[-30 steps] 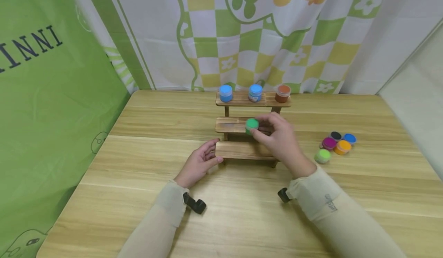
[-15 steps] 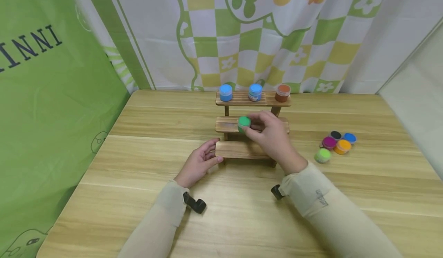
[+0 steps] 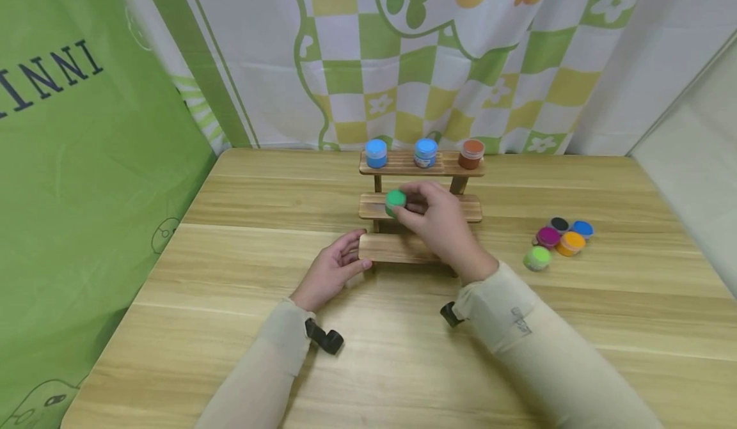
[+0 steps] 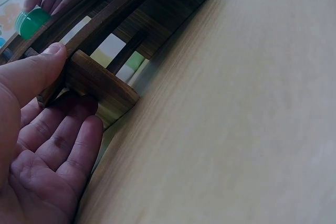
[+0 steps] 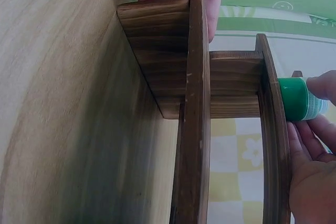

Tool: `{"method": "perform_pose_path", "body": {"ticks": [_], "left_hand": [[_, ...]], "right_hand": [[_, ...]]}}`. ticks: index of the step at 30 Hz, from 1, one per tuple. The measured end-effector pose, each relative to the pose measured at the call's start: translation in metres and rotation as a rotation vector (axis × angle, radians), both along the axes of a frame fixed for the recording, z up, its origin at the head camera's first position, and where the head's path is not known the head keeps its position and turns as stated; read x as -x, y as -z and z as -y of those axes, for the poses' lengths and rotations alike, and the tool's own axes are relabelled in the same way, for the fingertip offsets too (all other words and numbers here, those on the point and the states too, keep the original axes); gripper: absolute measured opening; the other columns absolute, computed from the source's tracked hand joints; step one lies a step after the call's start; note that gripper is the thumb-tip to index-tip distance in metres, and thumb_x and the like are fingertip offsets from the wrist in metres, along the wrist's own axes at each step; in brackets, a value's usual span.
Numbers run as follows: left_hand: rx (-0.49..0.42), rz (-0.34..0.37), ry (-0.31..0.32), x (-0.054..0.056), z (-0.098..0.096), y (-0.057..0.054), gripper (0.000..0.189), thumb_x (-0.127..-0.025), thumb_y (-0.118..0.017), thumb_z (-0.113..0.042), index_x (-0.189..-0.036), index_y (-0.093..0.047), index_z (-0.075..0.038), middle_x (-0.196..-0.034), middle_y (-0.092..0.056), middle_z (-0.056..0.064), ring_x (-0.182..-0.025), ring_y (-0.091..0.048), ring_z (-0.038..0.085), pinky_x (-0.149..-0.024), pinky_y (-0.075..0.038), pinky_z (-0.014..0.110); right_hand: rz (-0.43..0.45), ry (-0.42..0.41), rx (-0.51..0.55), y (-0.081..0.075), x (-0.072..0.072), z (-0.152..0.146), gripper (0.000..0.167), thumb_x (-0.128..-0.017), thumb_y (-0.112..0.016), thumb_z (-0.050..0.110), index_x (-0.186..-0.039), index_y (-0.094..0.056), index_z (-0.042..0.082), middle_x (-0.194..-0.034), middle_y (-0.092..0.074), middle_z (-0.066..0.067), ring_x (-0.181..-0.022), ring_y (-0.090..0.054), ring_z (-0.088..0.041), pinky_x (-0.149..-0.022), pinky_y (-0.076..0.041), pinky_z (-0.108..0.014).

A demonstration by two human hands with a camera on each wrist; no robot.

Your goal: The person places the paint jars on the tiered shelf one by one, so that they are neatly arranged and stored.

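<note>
A three-tier wooden display stand (image 3: 397,249) stands on the table. My left hand (image 3: 332,272) holds the left end of its lowest tier, thumb (image 4: 50,59) at the front edge and fingers on the far side. My right hand (image 3: 440,224) pinches a small green paint jar (image 3: 395,202) between thumb and fingers, over the left part of the middle tier. In the right wrist view the base of the green jar (image 5: 295,98) is right at that tier's surface. Two blue jars (image 3: 425,153) and a reddish-brown jar (image 3: 471,153) sit on the top tier.
Right of the stand, several jars cluster on the wooden table (image 3: 242,301): black (image 3: 558,225), blue (image 3: 582,229), purple (image 3: 547,237), orange (image 3: 570,243) and light green (image 3: 538,258). A checked curtain (image 3: 414,64) hangs behind the table, and a green cloth (image 3: 86,179) at the left.
My right hand has carried the green jar leftward along the middle tier, from about its middle to its left part. My left hand has stayed at the lowest tier's end.
</note>
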State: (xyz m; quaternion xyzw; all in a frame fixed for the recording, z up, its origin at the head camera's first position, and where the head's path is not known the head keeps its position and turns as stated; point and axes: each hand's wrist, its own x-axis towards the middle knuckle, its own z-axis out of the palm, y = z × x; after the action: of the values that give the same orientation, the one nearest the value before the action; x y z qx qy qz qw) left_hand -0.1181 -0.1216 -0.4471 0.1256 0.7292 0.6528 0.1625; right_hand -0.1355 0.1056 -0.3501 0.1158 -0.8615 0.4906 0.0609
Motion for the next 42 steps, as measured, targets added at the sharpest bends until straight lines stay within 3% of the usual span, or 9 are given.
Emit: {"method": "perform_pose_path", "body": {"ticks": [15, 25, 36, 42], "left_hand": [[0.001, 0.003, 0.006, 0.001, 0.001, 0.002, 0.064, -0.096, -0.07, -0.018, -0.153, -0.041, -0.014, -0.147, -0.051, 0.013, -0.13, -0.054, 0.028, -0.108, -0.046, 0.036], [0.027, 0.027, -0.004, 0.004, 0.0, 0.002, 0.067, -0.097, -0.068, -0.009, -0.155, -0.035, -0.006, -0.15, -0.046, 0.017, -0.133, -0.051, 0.031, -0.111, -0.043, 0.039], [-0.002, -0.022, 0.003, 0.002, 0.0, 0.002, 0.062, -0.096, -0.07, -0.015, -0.152, -0.043, -0.013, -0.143, -0.055, 0.012, -0.127, -0.057, 0.027, -0.105, -0.049, 0.033], [0.019, -0.028, -0.004, 0.002, 0.0, 0.003, 0.064, -0.095, -0.072, -0.018, -0.152, -0.043, -0.015, -0.144, -0.054, 0.01, -0.128, -0.056, 0.025, -0.106, -0.048, 0.035]], "right_hand": [[0.01, -0.016, -0.004, -0.003, 0.003, 0.017, 0.036, -0.092, -0.075, 0.011, -0.123, -0.063, -0.001, -0.118, -0.06, -0.012, -0.11, -0.065, -0.024, -0.094, -0.056, -0.028], [-0.013, -0.023, -0.027, -0.003, 0.006, 0.024, 0.034, -0.092, -0.075, 0.013, -0.121, -0.063, 0.0, -0.117, -0.061, -0.01, -0.11, -0.064, -0.022, -0.093, -0.055, -0.027], [-0.063, -0.014, -0.035, 0.002, 0.005, 0.026, 0.034, -0.092, -0.075, 0.01, -0.122, -0.063, -0.001, -0.117, -0.063, -0.012, -0.109, -0.066, -0.023, -0.092, -0.056, -0.027], [-0.021, -0.018, -0.026, 0.001, 0.005, 0.025, 0.043, -0.092, -0.075, 0.013, -0.13, -0.059, -0.002, -0.119, -0.064, -0.013, -0.111, -0.066, -0.024, -0.094, -0.055, -0.027]]}}
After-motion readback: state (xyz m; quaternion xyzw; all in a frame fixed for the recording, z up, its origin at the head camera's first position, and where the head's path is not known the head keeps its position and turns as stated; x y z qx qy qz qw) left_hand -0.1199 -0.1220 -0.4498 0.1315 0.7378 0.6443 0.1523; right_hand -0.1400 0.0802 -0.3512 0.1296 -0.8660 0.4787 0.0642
